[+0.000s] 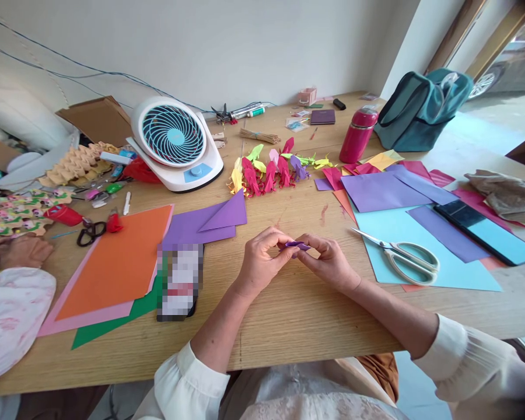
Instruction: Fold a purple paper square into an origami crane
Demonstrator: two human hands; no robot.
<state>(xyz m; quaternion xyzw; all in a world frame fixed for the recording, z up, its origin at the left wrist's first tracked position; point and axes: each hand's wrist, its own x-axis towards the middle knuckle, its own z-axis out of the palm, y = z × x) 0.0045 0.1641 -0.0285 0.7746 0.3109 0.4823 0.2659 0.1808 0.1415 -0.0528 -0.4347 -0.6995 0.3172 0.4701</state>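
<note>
A small folded piece of purple paper (298,245) is pinched between my two hands, just above the wooden table. My left hand (265,256) grips its left end with thumb and fingertips. On the other end, my right hand (330,262) has its thumb and forefinger closed. Most of the paper is covered by the fingers. Left of my hands lie larger purple sheets (188,227), one with a folded corner. Scissors with pale handles (413,262) rest on a light blue sheet (459,277) to the right. Colourful folded paper flowers (269,175) are grouped beyond my hands.
A white fan (175,140) stands at the back left, a red bottle (359,135) and a teal bag (415,116) at the back right. Orange paper (118,262) and a phone (181,286) lie left. Another person's hand (26,251) is at the far left.
</note>
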